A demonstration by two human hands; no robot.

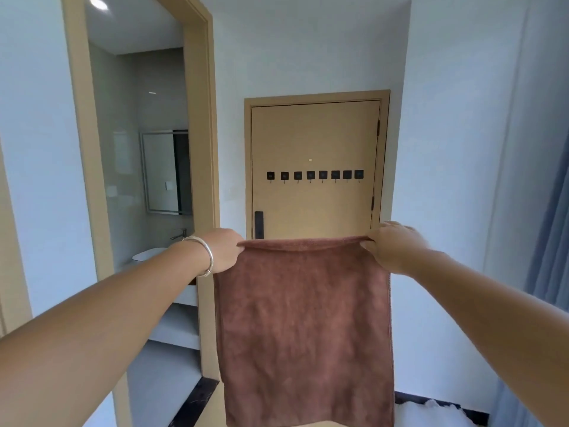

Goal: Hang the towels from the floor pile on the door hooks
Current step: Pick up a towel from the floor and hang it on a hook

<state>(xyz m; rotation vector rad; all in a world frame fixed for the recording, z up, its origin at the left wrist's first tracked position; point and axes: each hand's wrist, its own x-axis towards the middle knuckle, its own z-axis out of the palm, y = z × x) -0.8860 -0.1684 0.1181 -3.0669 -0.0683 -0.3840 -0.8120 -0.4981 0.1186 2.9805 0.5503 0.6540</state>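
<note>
- Towel (pixel 304 318), brown, hangs flat in the air between the two hands and well apart from the door (pixel 314 140); its top edge is stretched level and its lower edge goes out of view at the bottom.
- Left hand (pixel 223 251) pinches the top left corner with curled fingers; the right hand (pixel 391 245) pinches the top right corner the same way. Both pinches look small, on the hem only.
- Hooks (pixel 314 175), a row of eight black ones, sit across the middle of the door, and all of them are bare, so I judge that the hanging has not yet begun for this towel.
- Risk one: I see no loop on the towel. If it is only draped over a small hook by the edge, the plush cloth may slide off under its own weight.
- Risk two: a corner may slip from a pinch during the walk to the door, because so little cloth is held.
- Risk three: the towel is wide and the hooks stand close together. Hung spread, it may cover several hooks and leave too few for the other towels.
- Risk four: something white (pixel 431 411) lies low at the bottom right, perhaps the floor pile; I cannot tell. The feet may catch it, since the towel hides the floor ahead.
</note>
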